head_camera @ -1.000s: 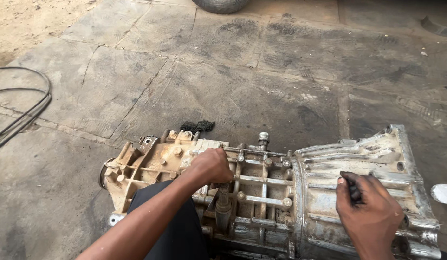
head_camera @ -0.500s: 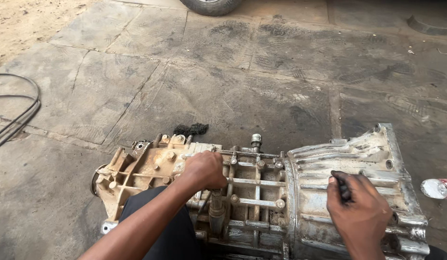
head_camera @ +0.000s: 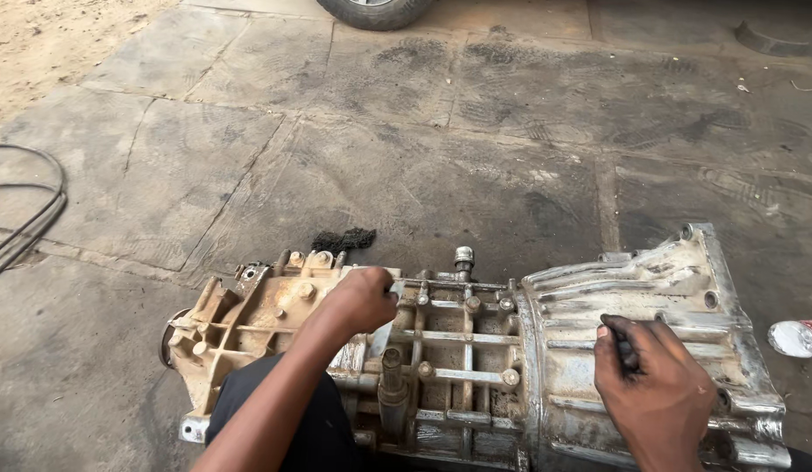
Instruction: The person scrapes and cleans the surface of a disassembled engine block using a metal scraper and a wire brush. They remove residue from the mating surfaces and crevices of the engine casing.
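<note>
A grimy, ribbed aluminium gearbox casing (head_camera: 476,358) lies on its side on the concrete floor (head_camera: 336,175). The left hand (head_camera: 360,300) is closed over its top edge, steadying it. The right hand (head_camera: 655,393) is wrapped around a small dark tool (head_camera: 623,343) against the bell housing.

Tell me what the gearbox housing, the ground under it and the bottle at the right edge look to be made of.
Gearbox housing: looks like cast metal, probably aluminium, dull silver-grey with ribs, grimy and stained tan at the left end. Ground: concrete slabs, rough matte grey with joints, cracks and dark stains. Bottle: apparently clear plastic, shiny, with a red label; only part of it shows.
</note>
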